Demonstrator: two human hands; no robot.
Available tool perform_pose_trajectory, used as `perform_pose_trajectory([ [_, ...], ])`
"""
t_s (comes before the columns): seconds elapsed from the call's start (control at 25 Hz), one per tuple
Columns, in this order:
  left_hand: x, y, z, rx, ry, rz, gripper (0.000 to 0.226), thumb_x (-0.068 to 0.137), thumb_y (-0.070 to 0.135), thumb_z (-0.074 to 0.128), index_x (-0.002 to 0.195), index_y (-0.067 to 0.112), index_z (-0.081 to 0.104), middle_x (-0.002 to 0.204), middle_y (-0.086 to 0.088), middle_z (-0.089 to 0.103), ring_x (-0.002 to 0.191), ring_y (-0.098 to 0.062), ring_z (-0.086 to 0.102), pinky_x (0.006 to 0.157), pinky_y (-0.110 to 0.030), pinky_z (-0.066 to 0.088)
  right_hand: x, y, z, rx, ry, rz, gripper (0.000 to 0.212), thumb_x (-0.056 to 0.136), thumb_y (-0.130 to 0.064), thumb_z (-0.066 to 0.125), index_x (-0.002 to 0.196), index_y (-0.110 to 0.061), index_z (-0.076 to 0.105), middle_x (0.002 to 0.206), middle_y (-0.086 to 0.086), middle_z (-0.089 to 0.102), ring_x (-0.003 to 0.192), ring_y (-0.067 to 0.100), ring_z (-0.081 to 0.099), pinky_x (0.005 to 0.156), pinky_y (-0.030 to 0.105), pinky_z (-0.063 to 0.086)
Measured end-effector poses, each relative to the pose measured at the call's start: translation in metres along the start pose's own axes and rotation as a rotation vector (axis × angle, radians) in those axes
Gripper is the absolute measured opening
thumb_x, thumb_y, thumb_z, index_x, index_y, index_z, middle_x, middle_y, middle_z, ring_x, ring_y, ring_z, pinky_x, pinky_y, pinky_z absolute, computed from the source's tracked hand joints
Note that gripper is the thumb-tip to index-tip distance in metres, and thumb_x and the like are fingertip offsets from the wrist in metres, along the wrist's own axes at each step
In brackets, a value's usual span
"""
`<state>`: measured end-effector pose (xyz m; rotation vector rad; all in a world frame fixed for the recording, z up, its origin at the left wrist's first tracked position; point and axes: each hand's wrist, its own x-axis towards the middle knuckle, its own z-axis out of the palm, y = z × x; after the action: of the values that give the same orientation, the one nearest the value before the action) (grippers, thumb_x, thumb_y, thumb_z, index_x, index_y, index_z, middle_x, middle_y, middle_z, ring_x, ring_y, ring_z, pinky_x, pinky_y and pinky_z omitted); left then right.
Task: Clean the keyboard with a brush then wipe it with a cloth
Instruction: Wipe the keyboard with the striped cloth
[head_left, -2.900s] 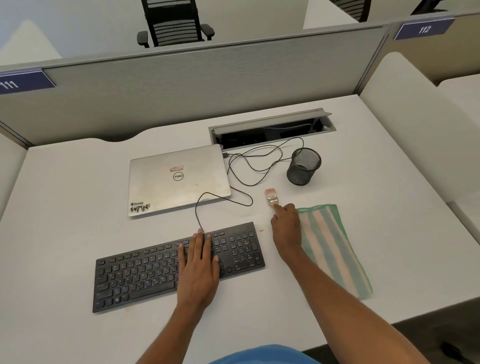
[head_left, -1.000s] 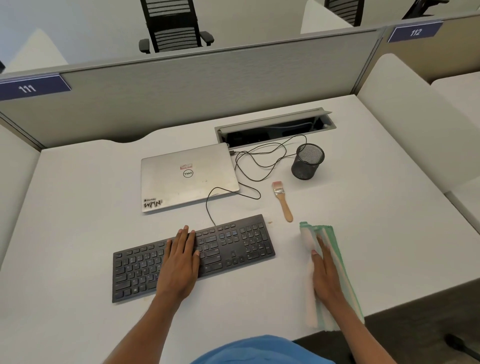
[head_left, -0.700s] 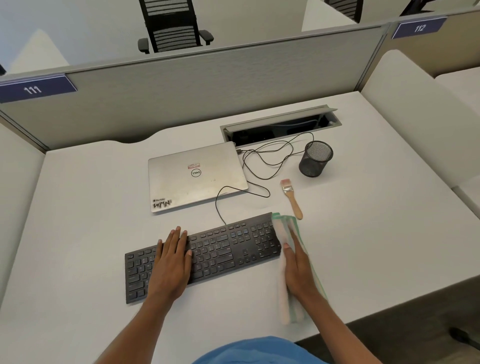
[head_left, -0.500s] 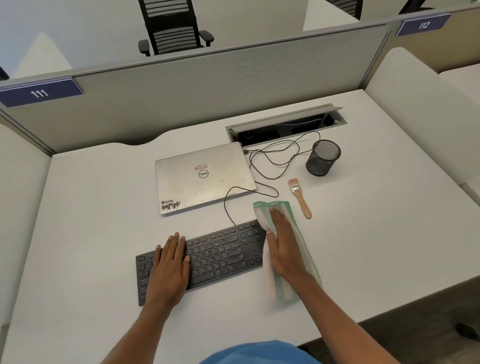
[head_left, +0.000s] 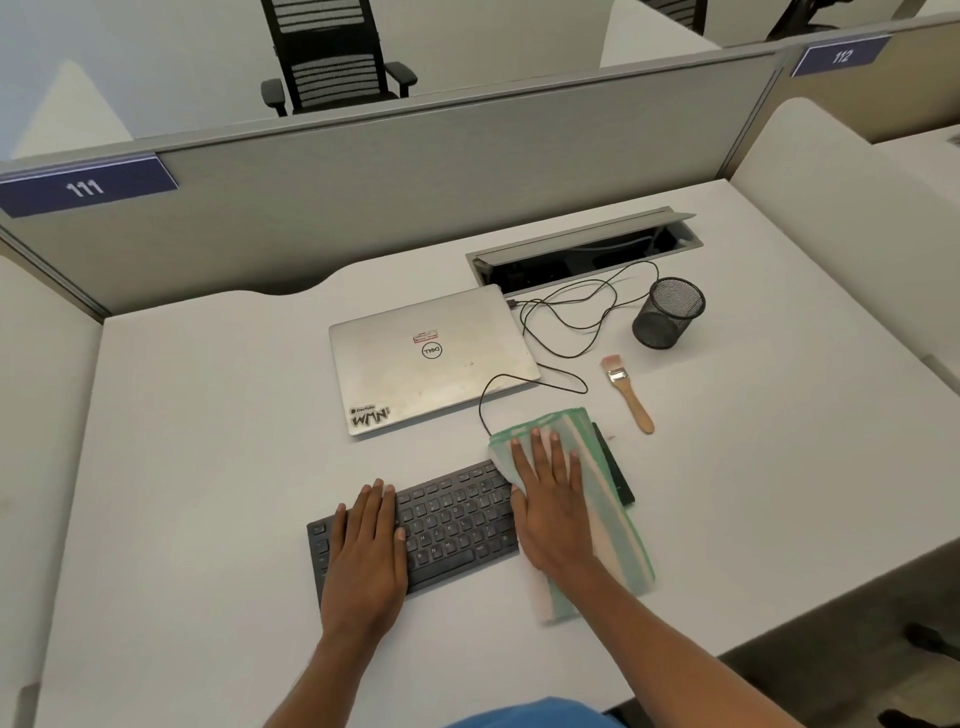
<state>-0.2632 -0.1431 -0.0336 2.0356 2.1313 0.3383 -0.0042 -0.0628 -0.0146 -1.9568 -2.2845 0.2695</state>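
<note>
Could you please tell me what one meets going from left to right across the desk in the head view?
The left hand on the keyboard → right hand pressing the cloth → brush → mesh cup. The laptop overlaps, so it is omitted.

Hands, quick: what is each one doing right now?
Left hand: open, lying flat on the keyboard.
Right hand: open, fingers straight, pressing the cloth onto the keyboard.
</note>
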Motion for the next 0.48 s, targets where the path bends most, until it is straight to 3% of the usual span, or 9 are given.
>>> perform_pose_trajectory([
  [0.32,0.001,-0.003,0.002,-0.012,0.017,0.019,0.059,0.111,0.032,0.02,0.163,0.008,0.035,0.17,-0.008,0.034,0.16,-0.023,0.025,0.131,-0.048,0.013,-0.016,-0.088,0.014,-0.012,-0.086,-0.133,0.069,0.101,-0.037,0.033,0.163,-0.023,0.004,0.17,0.005,-0.006,0.156,0.027,-0.015,0.126,0.053,0.006],
  [0.48,-0.003,-0.005,0.004,-0.071,0.054,0.013,0.059,0.111,0.028,0.02,0.163,0.003,0.031,0.17,-0.013,0.031,0.16,-0.024,0.025,0.132,-0.042,0.009,-0.036,-0.107,0.021,-0.023,-0.116,-0.306,0.07,0.102,-0.036,0.034,0.163,-0.021,0.002,0.17,0.005,-0.007,0.156,0.027,-0.012,0.126,0.054,0.01],
])
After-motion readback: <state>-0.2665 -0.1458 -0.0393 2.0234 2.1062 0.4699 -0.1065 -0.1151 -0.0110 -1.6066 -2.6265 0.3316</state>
